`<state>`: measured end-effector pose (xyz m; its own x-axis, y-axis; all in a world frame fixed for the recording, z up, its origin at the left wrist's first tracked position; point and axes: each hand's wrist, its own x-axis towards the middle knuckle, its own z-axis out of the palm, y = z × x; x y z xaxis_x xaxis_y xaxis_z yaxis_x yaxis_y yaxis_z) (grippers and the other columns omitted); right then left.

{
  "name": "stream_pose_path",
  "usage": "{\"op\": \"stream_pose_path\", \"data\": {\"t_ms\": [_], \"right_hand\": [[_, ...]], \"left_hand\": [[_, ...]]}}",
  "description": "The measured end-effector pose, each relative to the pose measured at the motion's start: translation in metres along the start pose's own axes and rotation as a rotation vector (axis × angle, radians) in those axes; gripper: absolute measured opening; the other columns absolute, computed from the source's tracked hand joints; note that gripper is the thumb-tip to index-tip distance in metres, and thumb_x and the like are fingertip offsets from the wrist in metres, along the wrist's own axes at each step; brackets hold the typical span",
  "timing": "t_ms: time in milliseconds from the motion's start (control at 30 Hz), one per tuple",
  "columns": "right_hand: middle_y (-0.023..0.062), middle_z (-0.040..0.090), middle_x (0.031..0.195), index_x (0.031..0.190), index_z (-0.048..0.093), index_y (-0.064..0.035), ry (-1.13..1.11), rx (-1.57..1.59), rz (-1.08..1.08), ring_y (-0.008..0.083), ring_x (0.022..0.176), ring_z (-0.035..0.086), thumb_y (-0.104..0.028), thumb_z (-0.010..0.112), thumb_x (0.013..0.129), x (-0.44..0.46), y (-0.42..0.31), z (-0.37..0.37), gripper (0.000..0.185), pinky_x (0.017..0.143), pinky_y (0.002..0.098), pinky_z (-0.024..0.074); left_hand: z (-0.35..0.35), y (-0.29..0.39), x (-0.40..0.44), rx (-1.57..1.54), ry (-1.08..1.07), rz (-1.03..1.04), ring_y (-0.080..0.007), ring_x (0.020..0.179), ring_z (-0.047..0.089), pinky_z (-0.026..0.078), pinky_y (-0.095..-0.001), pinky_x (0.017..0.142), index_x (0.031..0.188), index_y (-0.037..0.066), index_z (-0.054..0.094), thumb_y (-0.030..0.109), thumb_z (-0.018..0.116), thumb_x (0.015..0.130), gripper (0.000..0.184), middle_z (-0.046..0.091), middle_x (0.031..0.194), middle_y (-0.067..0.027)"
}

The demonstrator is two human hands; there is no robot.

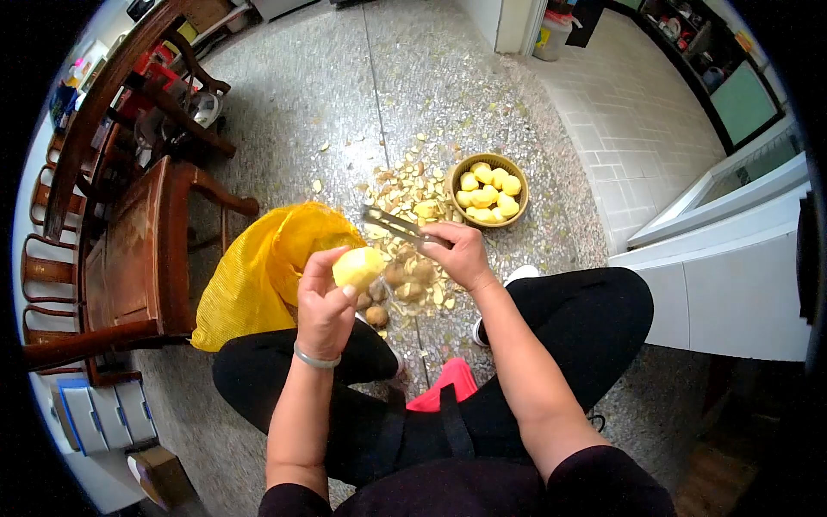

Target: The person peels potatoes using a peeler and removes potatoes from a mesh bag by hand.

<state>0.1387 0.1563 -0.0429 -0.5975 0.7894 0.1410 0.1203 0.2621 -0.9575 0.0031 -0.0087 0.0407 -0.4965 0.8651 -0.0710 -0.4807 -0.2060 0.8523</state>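
A peeled yellow potato (pixel 357 268) sits in my left hand (pixel 326 297), held between thumb and fingers. My right hand (pixel 458 256) is closed around the handle of a peeler (pixel 394 224), whose blade end points up and left, just above the potato and apart from it. Below both hands, potato peelings (pixel 405 185) lie scattered over the floor. Several unpeeled brown potatoes (pixel 376 316) rest on the floor under my left hand, partly hidden by it. Beyond my right hand stands a round basket (pixel 453 183) with several peeled potatoes (pixel 484 197) in it.
A yellow woven sack (pixel 250 280) slumps on the floor at my left, against my knee. Wooden chairs (pixel 129 250) and a table stand farther left. White cabinet panels (pixel 732 293) are close on the right. My knees flank the work area.
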Motion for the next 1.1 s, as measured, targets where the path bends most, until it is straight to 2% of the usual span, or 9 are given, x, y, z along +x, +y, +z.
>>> {"op": "stream_pose_path", "data": {"t_ms": [100,300,333,467,633,700,867,933,1100], "right_hand": [[0.0069,0.068,0.079,0.090,0.070,-0.0059,-0.044,-0.002,0.162,0.0154,0.070,0.062,-0.017,0.070,0.072,0.003,0.008,-0.002,0.022,0.065,0.0274,0.0488],[-0.0001,0.063,0.084,0.101,0.066,-0.0040,-0.259,0.456,0.307,0.0053,0.066,0.055,-0.014,0.069,0.079,-0.003,-0.042,0.003,0.024,0.057,0.0207,0.0449],[-0.0009,0.062,0.073,0.104,0.065,-0.0053,-0.306,0.519,0.370,0.0049,0.058,0.053,-0.017,0.072,0.079,-0.005,-0.055,0.005,0.028,0.051,0.0200,0.0438],[0.0006,0.062,0.074,0.113,0.060,-0.0055,-0.476,0.772,0.377,0.0069,0.053,0.054,-0.014,0.071,0.079,-0.013,-0.053,0.022,0.037,0.048,0.0206,0.0444],[0.0064,0.063,0.082,0.104,0.057,0.0011,-0.290,0.965,0.685,0.0118,0.056,0.056,-0.015,0.065,0.084,-0.010,0.011,0.029,0.027,0.051,0.0240,0.0488],[0.0082,0.063,0.081,0.107,0.055,0.0036,0.100,0.818,0.950,0.0111,0.055,0.056,-0.010,0.069,0.081,-0.001,0.042,0.029,0.032,0.048,0.0220,0.0489],[0.0088,0.063,0.073,0.093,0.060,-0.0009,0.533,0.770,0.847,0.0133,0.050,0.052,-0.008,0.070,0.078,0.020,0.115,-0.019,0.020,0.044,0.0268,0.0433],[0.0070,0.063,0.073,0.092,0.059,-0.0060,0.561,0.761,0.759,0.0132,0.049,0.051,-0.008,0.070,0.078,0.028,0.137,-0.032,0.018,0.044,0.0255,0.0429],[0.0083,0.066,0.090,0.122,0.050,-0.0032,0.394,0.745,0.771,0.0114,0.054,0.052,-0.009,0.064,0.082,0.024,0.093,-0.029,0.043,0.048,0.0246,0.0430]], "left_hand": [[0.002,0.003,0.000,0.191,0.032,0.179,-0.0195,0.104,0.054,0.043,-0.0349,0.096,0.118,0.004,0.045,-0.003,0.063,0.072,0.050,0.052,0.110,-0.0074],[-0.009,-0.007,0.005,0.510,-0.021,0.454,-0.0180,0.103,0.050,0.041,-0.0314,0.094,0.121,0.005,0.038,-0.012,0.058,0.073,0.054,0.048,0.108,-0.0074],[-0.009,-0.009,0.005,0.613,-0.044,0.506,-0.0181,0.102,0.050,0.042,-0.0315,0.094,0.121,0.005,0.038,-0.012,0.057,0.073,0.054,0.048,0.108,-0.0076],[-0.009,-0.016,0.007,0.930,-0.116,0.422,-0.0188,0.102,0.051,0.042,-0.0310,0.094,0.119,0.005,0.041,-0.011,0.059,0.075,0.050,0.049,0.108,-0.0085],[-0.012,-0.028,0.009,1.087,-0.026,0.269,-0.0200,0.104,0.052,0.043,-0.0317,0.093,0.133,0.005,0.035,-0.003,0.063,0.078,0.062,0.049,0.115,-0.0110],[-0.011,-0.022,0.011,0.887,0.018,0.289,-0.0205,0.102,0.054,0.045,-0.0313,0.091,0.132,0.005,0.037,-0.003,0.062,0.079,0.059,0.051,0.114,-0.0112],[-0.009,0.048,0.002,0.591,0.165,0.326,-0.0199,0.100,0.057,0.048,-0.0316,0.089,0.129,0.003,0.042,-0.001,0.056,0.085,0.047,0.053,0.113,-0.0109],[-0.011,0.086,-0.007,0.657,0.226,0.386,-0.0207,0.102,0.056,0.047,-0.0329,0.088,0.130,0.003,0.041,0.009,0.053,0.089,0.044,0.053,0.115,-0.0116],[-0.094,0.128,-0.021,0.631,0.389,0.391,-0.0168,0.093,0.058,0.047,-0.0272,0.081,0.123,-0.001,0.048,0.006,0.049,0.092,0.032,0.057,0.109,-0.0109]]}}
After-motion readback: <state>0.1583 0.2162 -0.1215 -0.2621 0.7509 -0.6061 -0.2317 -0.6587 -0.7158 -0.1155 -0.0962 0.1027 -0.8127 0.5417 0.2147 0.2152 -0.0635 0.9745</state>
